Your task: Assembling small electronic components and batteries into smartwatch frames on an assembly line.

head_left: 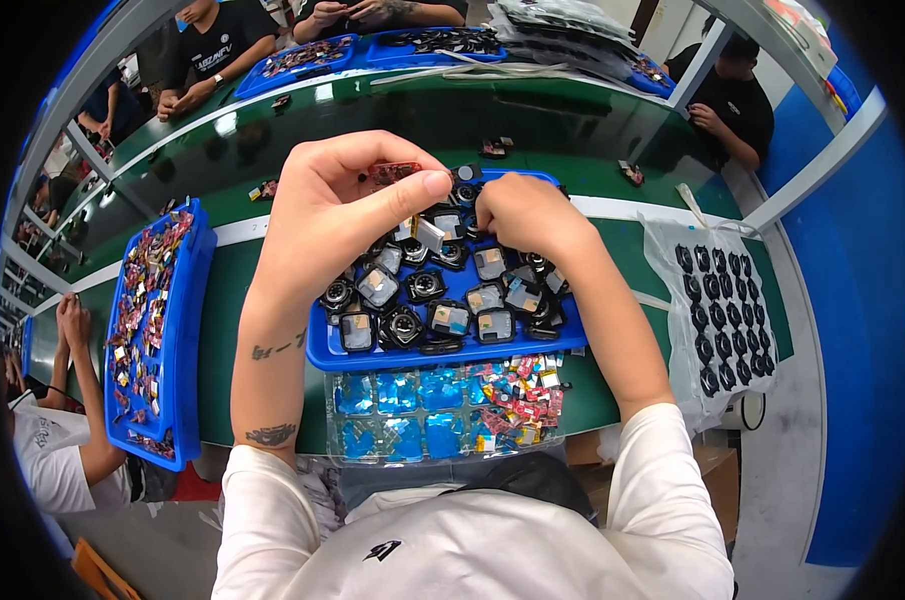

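Left grip (340, 208) pinches a thin red board (394, 173).

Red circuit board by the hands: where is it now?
In the head view, the red circuit board is in the left hand, to the left of the right hand, near the central blue tray.

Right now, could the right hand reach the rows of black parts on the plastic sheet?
Probably yes. The right hand is over the blue tray, and the rows of black parts lie uncovered to its right. I see nothing tall between, mostly green tabletop.
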Available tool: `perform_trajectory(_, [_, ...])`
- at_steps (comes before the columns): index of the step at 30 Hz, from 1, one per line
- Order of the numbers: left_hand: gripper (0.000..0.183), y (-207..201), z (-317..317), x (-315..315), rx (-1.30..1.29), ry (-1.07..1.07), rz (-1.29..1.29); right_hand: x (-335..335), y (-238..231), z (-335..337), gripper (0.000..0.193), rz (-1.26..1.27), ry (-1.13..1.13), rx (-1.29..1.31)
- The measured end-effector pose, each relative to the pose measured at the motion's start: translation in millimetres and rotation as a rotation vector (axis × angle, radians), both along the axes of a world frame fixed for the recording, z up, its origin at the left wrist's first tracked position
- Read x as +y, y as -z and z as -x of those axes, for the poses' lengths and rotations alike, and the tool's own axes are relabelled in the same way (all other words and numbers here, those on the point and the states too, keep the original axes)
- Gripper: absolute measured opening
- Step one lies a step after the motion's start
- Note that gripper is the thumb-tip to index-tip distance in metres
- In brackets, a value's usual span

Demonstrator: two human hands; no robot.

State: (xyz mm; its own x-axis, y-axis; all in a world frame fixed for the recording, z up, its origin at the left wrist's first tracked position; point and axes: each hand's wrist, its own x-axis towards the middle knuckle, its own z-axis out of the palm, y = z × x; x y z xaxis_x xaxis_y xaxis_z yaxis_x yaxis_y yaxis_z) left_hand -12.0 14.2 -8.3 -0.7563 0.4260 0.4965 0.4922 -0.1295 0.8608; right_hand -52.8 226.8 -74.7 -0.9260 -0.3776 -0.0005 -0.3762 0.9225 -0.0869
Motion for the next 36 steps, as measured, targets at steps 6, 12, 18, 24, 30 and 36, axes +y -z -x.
perform_trajectory(6, [0.011,-1.9,-0.3,-1.0,0.013,-0.035,0.006,1.4,-0.7,-3.0,0.011,0.020,-0.044,0.238])
perform_trajectory(12, [0.011,-0.7,-0.5,-0.8,-0.030,-0.058,0.017,-4.1,-2.2,-2.9,0.020,-0.027,-0.047,-0.143])
perform_trajectory(18, [0.010,1.6,1.4,-0.5,-0.017,-0.110,0.035,7.8,-13.0,2.2,0.011,0.294,-0.140,-0.154])
perform_trajectory(24, [0.016,-2.5,-3.3,8.2,-0.122,-0.302,0.198,2.3,-36.5,-5.7,0.032,1.087,-0.043,-0.146])
perform_trajectory(30, [0.019,12.6,5.8,13.7,-0.026,-0.438,0.196,-18.1,-50.2,-31.6,0.024,1.433,-0.109,-0.113])
perform_trajectory(36, [0.020,13.1,4.3,15.0,0.018,-0.474,0.183,-25.1,-50.4,-39.5,0.020,1.342,-0.124,0.013])
